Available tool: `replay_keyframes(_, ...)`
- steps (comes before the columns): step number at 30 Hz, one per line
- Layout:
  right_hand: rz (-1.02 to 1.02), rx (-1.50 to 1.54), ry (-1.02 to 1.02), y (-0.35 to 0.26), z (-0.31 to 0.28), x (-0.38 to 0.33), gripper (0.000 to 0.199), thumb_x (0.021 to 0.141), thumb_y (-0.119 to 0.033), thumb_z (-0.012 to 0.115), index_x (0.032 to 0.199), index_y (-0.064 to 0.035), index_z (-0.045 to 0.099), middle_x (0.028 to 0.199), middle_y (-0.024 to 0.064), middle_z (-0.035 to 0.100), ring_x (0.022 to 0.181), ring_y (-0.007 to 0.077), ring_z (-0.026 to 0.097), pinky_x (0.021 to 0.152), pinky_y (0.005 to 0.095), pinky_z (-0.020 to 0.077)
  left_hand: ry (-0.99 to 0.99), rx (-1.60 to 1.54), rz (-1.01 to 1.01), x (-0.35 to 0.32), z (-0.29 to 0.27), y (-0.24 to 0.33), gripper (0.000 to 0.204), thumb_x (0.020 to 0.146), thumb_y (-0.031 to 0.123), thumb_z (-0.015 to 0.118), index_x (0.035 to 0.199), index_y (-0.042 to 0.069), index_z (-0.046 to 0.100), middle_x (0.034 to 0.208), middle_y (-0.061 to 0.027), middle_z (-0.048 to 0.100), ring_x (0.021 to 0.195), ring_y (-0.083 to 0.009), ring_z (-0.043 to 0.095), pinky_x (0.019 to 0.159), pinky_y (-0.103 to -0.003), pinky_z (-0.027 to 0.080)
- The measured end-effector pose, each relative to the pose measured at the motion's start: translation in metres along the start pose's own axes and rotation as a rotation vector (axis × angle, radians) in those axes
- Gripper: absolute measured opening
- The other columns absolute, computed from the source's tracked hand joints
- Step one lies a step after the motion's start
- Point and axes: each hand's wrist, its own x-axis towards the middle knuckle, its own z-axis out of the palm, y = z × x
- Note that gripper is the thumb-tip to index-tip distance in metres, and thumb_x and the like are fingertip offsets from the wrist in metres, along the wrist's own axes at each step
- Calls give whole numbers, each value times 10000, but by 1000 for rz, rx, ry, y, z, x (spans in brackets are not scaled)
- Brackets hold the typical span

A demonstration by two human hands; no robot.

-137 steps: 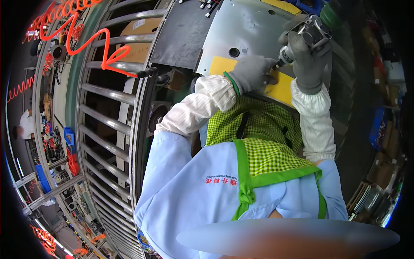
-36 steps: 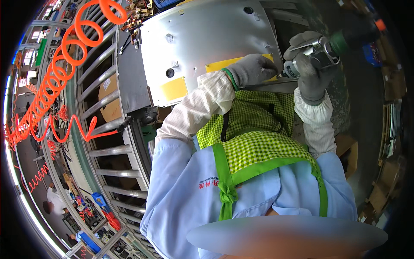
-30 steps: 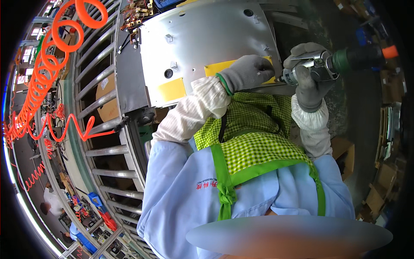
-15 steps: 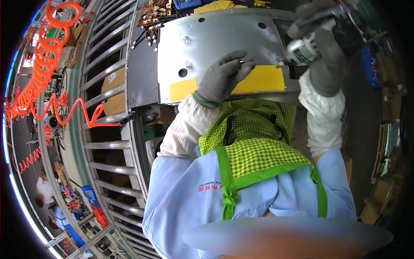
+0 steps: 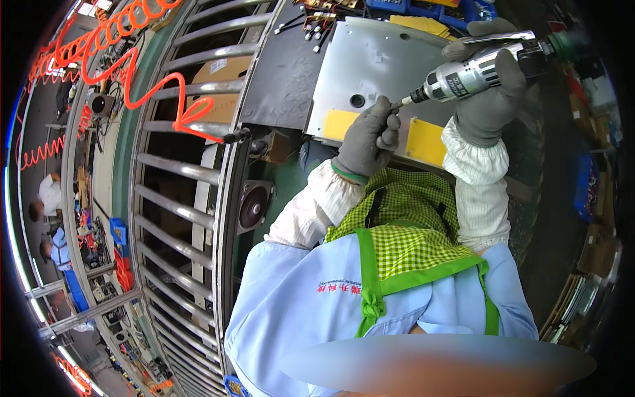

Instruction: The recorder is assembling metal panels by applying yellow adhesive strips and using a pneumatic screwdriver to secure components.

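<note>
While half a second ago the left hand [image 5: 370, 135] lay spread flat on the grey metal panel [image 5: 370, 66], it is now drawn into a loose pinch at the tip of the power screwdriver [image 5: 473, 69], its gloved fingers curled around the bit, though whether a screw sits between them is too small to tell. The right hand [image 5: 486, 92] has brought the driver down and tilted it, bit pointing left and toward the panel's near edge; its fingers are clenched around the silver body. Judging by this, the hands have passed from steadying the panel to setting the tool at a fastening point close to the round hole [image 5: 358, 100] above the yellow strip [image 5: 423, 140].

The panel lies on the dark bench, just right of the roller conveyor [image 5: 178, 172]. At the far edge stand blue bins [image 5: 413, 5]; their contents cannot be made out. A small heap of loose connectors or wires [image 5: 317, 20] lies beside them, and an orange coiled air hose [image 5: 142, 66] hangs at far left.
</note>
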Motion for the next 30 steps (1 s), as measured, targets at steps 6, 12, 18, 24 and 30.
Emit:
replay_keyframes(6, -46, 32, -43, 17, -1, -13, 453, 859, -239, 561, 1200, 53, 503, 1022, 190, 674, 742, 249, 694, 688, 351, 584, 76, 153, -4, -5, 1, 7, 333, 992, 407, 529, 1012, 77, 570, 697, 10, 575, 506, -44, 478, 433, -156, 369)
replay_keyframes(12, -132, 756, -131, 42, 56, -2, 415, 861, -178, 600, 1214, 14, 495, 991, 140, 648, 738, 206, 667, 655, 309, 562, 27, 1325, 308, -4, -4, 55, 381, 987, 384, 545, 1035, 32, 682, 703, 13, 568, 586, -48, 490, 529, -196, 405)
replay_keyframes(18, -40, -148, -201, 57, 26, -17, 295, 893, -96, 555, 1161, 25, 531, 1002, 147, 648, 759, 203, 662, 664, 332, 566, -11, 1596, 191, 16, -16, 74, 359, 966, 331, 594, 1079, 3, 685, 821, -19, 663, 709, -84, 564, 643, -240, 486)
replay_keyframes(24, 27, -199, -108, 74, 13, -31, 259, 847, -65, 539, 1092, 20, 548, 940, 146, 646, 711, 210, 660, 613, 326, 559, -12, 1670, 173, 24, -32, 75, 345, 960, 305, 602, 1099, 0, 680, 882, -44, 700, 730, -101, 585, 705, -268, 506)
replay_keyframes(30, 61, -278, -80, 73, 18, -36, 294, 851, -90, 544, 1123, 22, 545, 966, 159, 646, 727, 219, 668, 619, 328, 561, -24, 1779, 215, 21, -32, 73, 289, 946, 259, 596, 1064, 14, 693, 890, -99, 711, 748, -170, 635, 720, -314, 516)
